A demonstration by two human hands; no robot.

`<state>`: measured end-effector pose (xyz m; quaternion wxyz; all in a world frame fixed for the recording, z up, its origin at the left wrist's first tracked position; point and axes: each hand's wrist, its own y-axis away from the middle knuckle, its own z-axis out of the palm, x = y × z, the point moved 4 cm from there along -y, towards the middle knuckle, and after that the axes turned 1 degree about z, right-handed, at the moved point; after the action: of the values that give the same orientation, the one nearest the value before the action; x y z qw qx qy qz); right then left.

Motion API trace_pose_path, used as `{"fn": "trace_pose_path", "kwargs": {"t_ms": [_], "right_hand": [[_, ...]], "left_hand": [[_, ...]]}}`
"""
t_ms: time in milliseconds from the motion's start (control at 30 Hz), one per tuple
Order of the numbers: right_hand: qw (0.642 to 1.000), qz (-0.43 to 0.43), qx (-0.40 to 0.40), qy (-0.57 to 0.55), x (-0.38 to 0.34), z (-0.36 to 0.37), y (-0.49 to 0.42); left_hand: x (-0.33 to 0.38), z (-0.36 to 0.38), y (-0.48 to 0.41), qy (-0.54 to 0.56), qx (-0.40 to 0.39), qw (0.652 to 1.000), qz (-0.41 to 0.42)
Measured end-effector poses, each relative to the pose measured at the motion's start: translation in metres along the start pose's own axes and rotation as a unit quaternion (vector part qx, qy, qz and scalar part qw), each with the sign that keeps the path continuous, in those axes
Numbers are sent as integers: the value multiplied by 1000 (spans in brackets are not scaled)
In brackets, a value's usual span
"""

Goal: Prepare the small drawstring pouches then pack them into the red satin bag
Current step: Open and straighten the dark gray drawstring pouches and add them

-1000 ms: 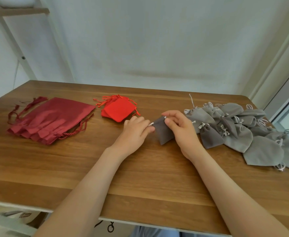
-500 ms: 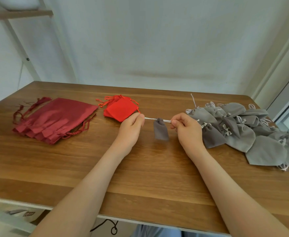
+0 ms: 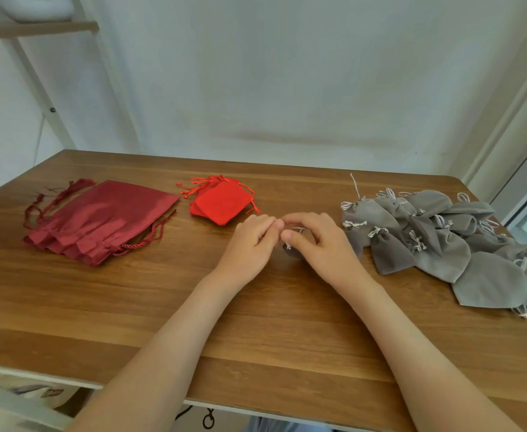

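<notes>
My left hand (image 3: 251,241) and my right hand (image 3: 316,244) meet at the middle of the wooden table (image 3: 256,322), fingertips close together. Between them lies a small grey drawstring pouch (image 3: 288,247), mostly hidden under my right hand; only its dark edge and a bit of white cord show. Both hands pinch at its cord. A dark red satin bag (image 3: 100,219) lies flat at the left, on top of others like it. A pile of several grey pouches (image 3: 436,238) sits at the right.
A stack of small bright red pouches (image 3: 221,202) lies just behind my left hand. A white shelf frame (image 3: 37,76) stands at the back left. The table's front edge is close to me, and a wall runs behind it.
Half a second ago my hands were apart, stretching the pouch's cord taut with the pouch hanging between them. Now they have come together and the pouch is down under my right hand.
</notes>
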<state>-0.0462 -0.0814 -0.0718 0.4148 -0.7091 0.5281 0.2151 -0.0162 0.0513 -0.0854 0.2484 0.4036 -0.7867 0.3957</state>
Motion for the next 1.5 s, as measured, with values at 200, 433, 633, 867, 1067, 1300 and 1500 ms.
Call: {"fn": "trace_pose_path", "kwargs": {"t_ms": [200, 433, 633, 867, 1067, 1300, 1500], "right_hand": [[1000, 24, -7, -17, 4, 3, 0], [994, 79, -45, -53, 5, 12, 1], [991, 90, -3, -96, 11, 7, 0], [944, 162, -3, -288, 12, 3, 0], [954, 172, -79, -231, 12, 7, -1], [966, 206, -42, -152, 21, 10, -4], [955, 222, -16, -197, 19, 7, -3]], "left_hand": [[-4, -1, 2, 96, 25, 992, -80], [-5, 0, 3, 122, -4, 989, -83], [-3, -1, 2, 67, 24, 996, -61], [-3, 1, 1, 63, -5, 997, -44], [-1, -4, 2, 51, 16, 998, -39], [-10, -3, -1, 255, -27, 944, -207], [-13, 7, 0, -46, -7, 993, -111]]}}
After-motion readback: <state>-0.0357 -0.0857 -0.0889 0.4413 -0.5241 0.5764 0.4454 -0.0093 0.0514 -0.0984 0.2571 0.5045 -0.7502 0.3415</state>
